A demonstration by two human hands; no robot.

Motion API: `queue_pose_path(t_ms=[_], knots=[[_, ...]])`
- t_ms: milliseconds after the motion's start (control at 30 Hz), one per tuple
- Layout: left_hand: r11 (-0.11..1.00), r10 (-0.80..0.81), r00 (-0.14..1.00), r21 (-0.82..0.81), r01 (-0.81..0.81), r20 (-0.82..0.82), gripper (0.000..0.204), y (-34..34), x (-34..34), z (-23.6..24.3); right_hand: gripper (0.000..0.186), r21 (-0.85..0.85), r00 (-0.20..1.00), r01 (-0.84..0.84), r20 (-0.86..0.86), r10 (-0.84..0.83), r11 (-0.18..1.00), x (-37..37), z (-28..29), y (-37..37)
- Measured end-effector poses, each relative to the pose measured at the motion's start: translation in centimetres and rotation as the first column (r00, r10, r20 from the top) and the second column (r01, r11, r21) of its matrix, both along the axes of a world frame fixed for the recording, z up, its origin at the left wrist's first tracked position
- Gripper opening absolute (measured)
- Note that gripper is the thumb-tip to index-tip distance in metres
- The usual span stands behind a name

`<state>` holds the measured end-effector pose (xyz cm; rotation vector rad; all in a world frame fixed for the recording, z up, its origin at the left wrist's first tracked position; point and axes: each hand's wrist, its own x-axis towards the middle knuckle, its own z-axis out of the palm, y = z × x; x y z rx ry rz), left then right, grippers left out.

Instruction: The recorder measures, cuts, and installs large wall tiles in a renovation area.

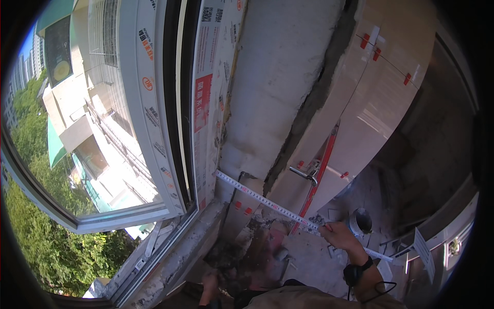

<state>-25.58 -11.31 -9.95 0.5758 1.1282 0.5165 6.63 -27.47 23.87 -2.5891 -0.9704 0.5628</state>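
Observation:
My right hand [333, 234] is closed on a white measuring tape [262, 199], which runs diagonally from the window frame [208, 129] across a recess and continues past my hand to the lower right. My left hand [209, 286] is low at the bottom edge, fingers curled; what it holds, if anything, is hidden. Behind the tape a long red bar [323, 167], apparently a level, leans on the pink tiled wall [386, 92] beside a chrome fitting [303, 175]. Red clips [377, 54] sit on the tile joints.
An open window sash [159, 129] at left shows buildings and trees outside. Below it runs a rough sill [172, 260]. A bucket [361, 220] and rubble [288, 257] lie on the floor. A dark curved opening or panel [437, 144] is at the right.

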Motion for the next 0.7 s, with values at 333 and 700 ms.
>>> queue_pose_path(t_ms=[333,700], knots=[[1.000,-0.021,1.000,-0.009,0.021,0.005,0.013,-0.3,-0.5,-1.7,0.040,0.034,1.000,-0.020,0.007,0.020,0.999,-0.6,0.3,-0.1],[0.999,-0.036,0.999,0.020,0.036,0.020,0.009,0.7,0.4,-3.4,0.044,0.029,0.999,-0.040,-0.004,0.041,0.999,0.6,0.1,-0.2]])
